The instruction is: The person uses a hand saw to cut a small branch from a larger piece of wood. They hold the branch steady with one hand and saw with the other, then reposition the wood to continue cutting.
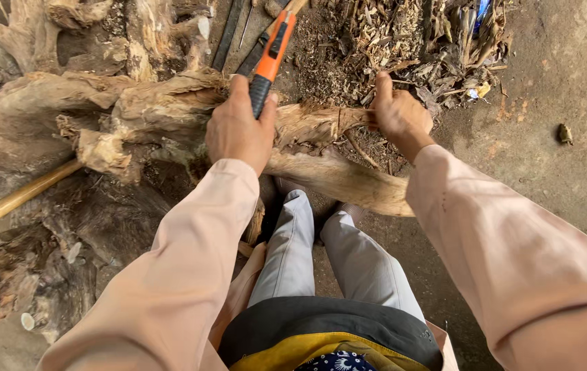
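A: Driftwood, a big gnarled, pale brown tree root [170, 103], lies on the dusty concrete ground just ahead of the person's knees.

B: And the hands?

A: The left hand [238, 130] is fisted around an orange-and-black plastic utility knife [271, 58] at the root's middle. The right hand [398, 113] pinches a splintered strip [321, 120] at the root's right end. Beyond the root lies a heap of wood shavings [389, 34]; under its left side, a yellow wooden pole [18, 199].

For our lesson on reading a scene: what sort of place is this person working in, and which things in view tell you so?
Probably a rough woodworking or carving spot. A big gnarled tree root lies on a bare concrete floor, wood chips and shavings are heaped beside it, and the left hand grips an orange-handled tool.
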